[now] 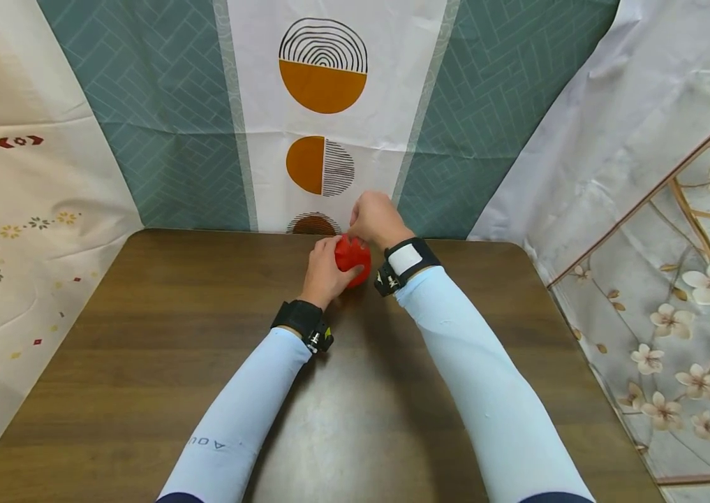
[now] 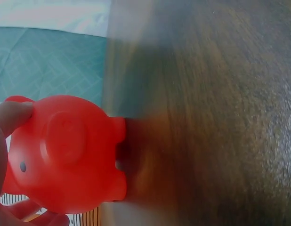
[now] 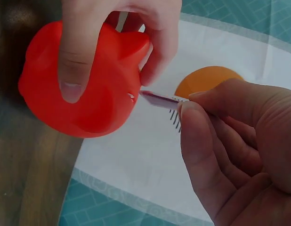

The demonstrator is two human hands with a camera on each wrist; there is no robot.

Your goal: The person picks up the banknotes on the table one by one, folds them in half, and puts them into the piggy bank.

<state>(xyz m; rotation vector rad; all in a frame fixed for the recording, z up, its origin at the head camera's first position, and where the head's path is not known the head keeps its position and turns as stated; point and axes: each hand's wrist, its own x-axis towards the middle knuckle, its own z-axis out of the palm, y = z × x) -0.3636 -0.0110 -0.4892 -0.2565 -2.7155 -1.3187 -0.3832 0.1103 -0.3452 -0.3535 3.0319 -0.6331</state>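
A glossy red piggy bank (image 1: 355,260) stands near the back edge of the table. My left hand (image 1: 323,271) grips it from the side, thumb and fingers round its body near the ears. In the left wrist view, the pig's snout (image 2: 65,136), an eye and two short feet show. My right hand (image 3: 235,141) pinches a thin, folded, purplish banknote (image 3: 159,100) between thumb and forefinger. The note's tip is right by the slot (image 3: 131,97) on top of the pig; whether it touches, I cannot tell.
The brown wooden table (image 1: 160,391) ends just behind the piggy bank. A green and white patterned cloth (image 1: 172,126) hangs at the back, with a floral cloth (image 1: 28,265) on the left and another (image 1: 662,335) on the right.
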